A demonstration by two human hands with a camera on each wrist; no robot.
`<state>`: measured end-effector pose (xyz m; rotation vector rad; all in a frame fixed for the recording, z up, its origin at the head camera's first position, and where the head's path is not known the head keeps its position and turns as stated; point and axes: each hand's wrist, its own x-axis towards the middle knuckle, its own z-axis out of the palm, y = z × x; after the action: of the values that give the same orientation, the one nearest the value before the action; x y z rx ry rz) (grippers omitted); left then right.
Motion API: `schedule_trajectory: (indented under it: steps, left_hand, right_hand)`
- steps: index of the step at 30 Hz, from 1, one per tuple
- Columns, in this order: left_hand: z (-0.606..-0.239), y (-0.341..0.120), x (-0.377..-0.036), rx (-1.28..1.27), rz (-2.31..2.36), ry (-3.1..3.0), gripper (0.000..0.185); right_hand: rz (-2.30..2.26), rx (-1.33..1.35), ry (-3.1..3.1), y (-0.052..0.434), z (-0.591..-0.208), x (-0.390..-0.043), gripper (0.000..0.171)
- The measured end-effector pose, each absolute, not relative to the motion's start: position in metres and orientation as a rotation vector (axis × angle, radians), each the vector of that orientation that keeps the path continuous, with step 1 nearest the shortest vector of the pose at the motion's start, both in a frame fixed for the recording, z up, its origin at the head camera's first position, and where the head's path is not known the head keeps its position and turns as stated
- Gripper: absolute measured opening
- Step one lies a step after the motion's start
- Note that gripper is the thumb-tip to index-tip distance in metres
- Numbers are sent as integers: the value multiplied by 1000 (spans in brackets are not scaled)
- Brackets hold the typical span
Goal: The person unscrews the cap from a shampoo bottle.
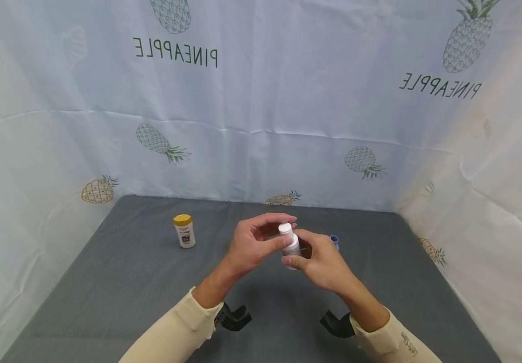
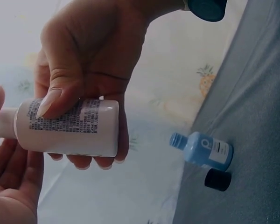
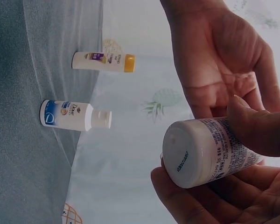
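Head view: the white bottle [image 1: 294,242] is up off the surface [image 1: 106,282], long axis near upright, cap [image 1: 285,228] on top and leaning a bit left. Right hand [image 1: 324,259] has its fingers wrapped round the body; left hand [image 1: 253,242] is the nearer one to the cap, thumb and fingers pinching it from either side, looks like.

Left wrist: same grip, right thumb across the label. Blue bottle [image 2: 207,149] stands uncapped, black cap [image 2: 218,180] right by it.

Right wrist: base faces the camera, cap end hidden. Dove bottle [image 3: 70,115] and yellow-topped bottle [image 3: 105,62] stand apart from the hands.
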<state>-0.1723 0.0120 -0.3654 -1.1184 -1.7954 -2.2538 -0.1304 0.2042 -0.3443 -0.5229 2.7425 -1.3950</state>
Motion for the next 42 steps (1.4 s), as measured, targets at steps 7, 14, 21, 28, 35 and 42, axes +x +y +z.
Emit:
schedule_trajectory:
  steps: [7, 14, 21, 28, 35, 42]
  left_hand:
    - [-367, 9, -173, -1230, -2289, -1730, 36]
    - [-367, 10, -172, -1082, -2240, -1839, 29]
    - [-368, 11, -171, -1008, -2187, -1870, 30]
    - [-369, 8, -171, -1113, -2278, -1793, 35]
    - [-368, 7, -171, -1075, -2265, -1829, 33]
    - [-367, 7, -171, -954, -2205, -1929, 30]
  right_hand:
    - [-1367, -547, 2755, 204, -345, -130, 36]
    - [-1373, -536, 2761, 203, -346, -129, 38]
    - [-1378, -550, 2763, 203, -347, -130, 44]
    - [-1374, -537, 2755, 202, -345, -131, 45]
    - [-1391, -581, 2735, 204, -343, -130, 47]
    - [-1387, -556, 2729, 202, -344, -131, 50]
